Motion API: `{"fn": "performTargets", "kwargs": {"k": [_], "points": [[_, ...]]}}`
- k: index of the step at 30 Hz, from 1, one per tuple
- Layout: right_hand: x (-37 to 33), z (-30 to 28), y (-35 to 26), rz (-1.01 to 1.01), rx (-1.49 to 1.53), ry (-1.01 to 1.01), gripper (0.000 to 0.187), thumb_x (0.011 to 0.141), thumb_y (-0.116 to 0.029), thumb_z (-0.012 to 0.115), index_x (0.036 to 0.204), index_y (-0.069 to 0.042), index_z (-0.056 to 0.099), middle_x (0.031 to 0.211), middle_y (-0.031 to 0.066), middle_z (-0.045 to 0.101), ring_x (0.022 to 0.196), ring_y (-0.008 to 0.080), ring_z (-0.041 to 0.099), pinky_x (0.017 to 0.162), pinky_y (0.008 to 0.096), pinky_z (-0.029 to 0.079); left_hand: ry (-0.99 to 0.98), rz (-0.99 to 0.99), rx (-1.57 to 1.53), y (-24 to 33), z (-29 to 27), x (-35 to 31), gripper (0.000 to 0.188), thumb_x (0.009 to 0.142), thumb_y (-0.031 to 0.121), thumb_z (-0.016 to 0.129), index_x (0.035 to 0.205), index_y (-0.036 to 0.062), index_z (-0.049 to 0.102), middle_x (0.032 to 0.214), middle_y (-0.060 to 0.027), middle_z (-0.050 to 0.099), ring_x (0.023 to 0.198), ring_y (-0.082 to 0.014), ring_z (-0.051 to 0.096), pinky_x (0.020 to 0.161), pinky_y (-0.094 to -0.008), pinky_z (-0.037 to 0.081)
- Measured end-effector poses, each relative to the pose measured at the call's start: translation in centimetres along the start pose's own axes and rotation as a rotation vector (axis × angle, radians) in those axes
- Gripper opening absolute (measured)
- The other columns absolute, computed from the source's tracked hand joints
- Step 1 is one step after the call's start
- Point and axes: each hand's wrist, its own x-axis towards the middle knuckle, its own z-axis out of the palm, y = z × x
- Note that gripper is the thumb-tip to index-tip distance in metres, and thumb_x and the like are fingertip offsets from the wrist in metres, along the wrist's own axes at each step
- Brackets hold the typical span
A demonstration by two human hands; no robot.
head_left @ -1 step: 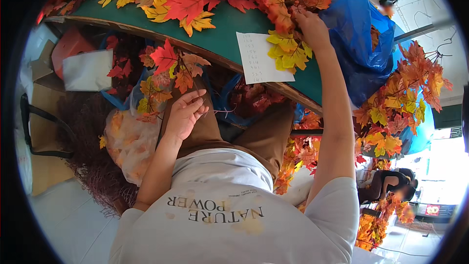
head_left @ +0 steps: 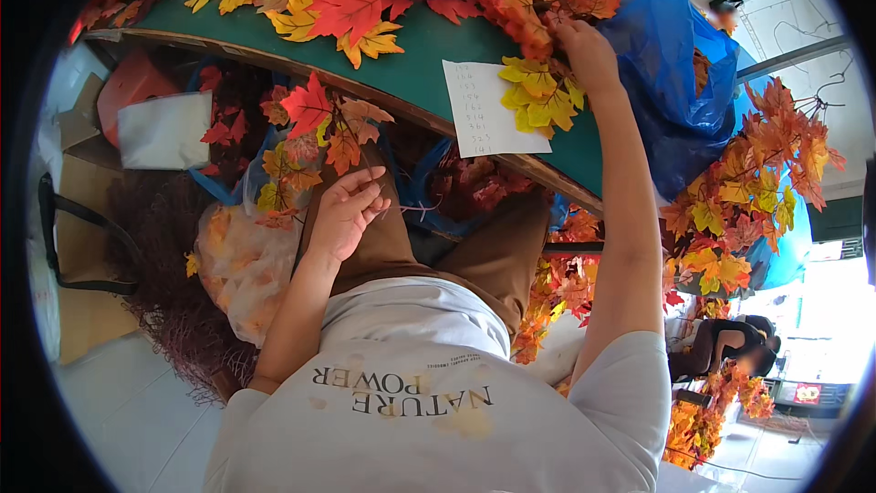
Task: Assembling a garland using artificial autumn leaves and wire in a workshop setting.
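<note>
My left hand (head_left: pixel 347 216) is closed over my lap, thumb and fingers pinching the thin stem of an artificial maple leaf spray (head_left: pixel 330 131). Its red, orange and yellow leaves hang beyond my fingers, and the stem's purplish end sticks out to the right. At the far right of the green-topped bench (head_left: pixel 411 82), my right hand (head_left: pixel 587 57) reaches into the artificial maple leaves (head_left: pixel 516 14). Its fingers close on the orange-red ones at the pile's edge; the fingertips are partly hidden. Just beneath that hand, yellow leaves (head_left: pixel 540 96) lie over a white paper (head_left: pixel 470 110) with handwriting.
A blue plastic bag (head_left: pixel 671 64) stands right of my right hand. More leaf garlands (head_left: pixel 730 210) hang at the right. Under the bench are a clear bag of leaves (head_left: pixel 242 265), a purplish tangle of stems (head_left: pixel 173 283) and a cardboard box (head_left: pixel 91 256). Another person (head_left: pixel 725 347) sits far right.
My right hand has shifted very slightly among the leaves. My left hand and its spray stay where they were.
</note>
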Motion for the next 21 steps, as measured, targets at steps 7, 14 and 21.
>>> {"fn": "performTargets", "kwargs": {"k": [7,14,21], "points": [[0.8,-1.1,2.0,0.334,-0.092,0.178,0.012,0.082,-0.013,0.055,0.092,-0.011,0.062,0.091,0.0111,0.061,0.082,0.0294,0.061,0.067,0.0371,0.051,0.013,0.053,-0.065,0.0,0.0,-0.3,0.033,0.086,0.003,0.056,0.119,-0.0007,0.051,0.077,-0.0006,0.056,0.07,-0.0083,0.059,0.075,-0.027,0.051],[0.4,-1.7,5.0,1.114,1.646,0.653,0.017,0.081,-0.001,0.062,0.095,0.007,0.06,0.091,0.0168,0.063,0.079,0.0266,0.065,0.07,0.0306,0.055,-0.037,0.055,-0.116,0.2,-0.1,-0.1,0.033,0.087,0.002,0.053,0.12,0.0014,0.051,0.078,-0.0004,0.06,0.068,-0.0084,0.059,0.074,-0.0277,0.052],[-0.4,-2.1,1.8,0.96,1.48,0.552,0.024,0.079,0.003,0.063,0.099,0.015,0.057,0.087,0.0171,0.064,0.078,0.0234,0.065,0.069,0.0263,0.055,-0.014,0.073,-0.099,0.2,0.3,-0.4,0.032,0.086,0.0,0.053,0.119,0.0017,0.054,0.075,-0.0005,0.06,0.067,-0.0084,0.059,0.073,-0.0272,0.053]]}}
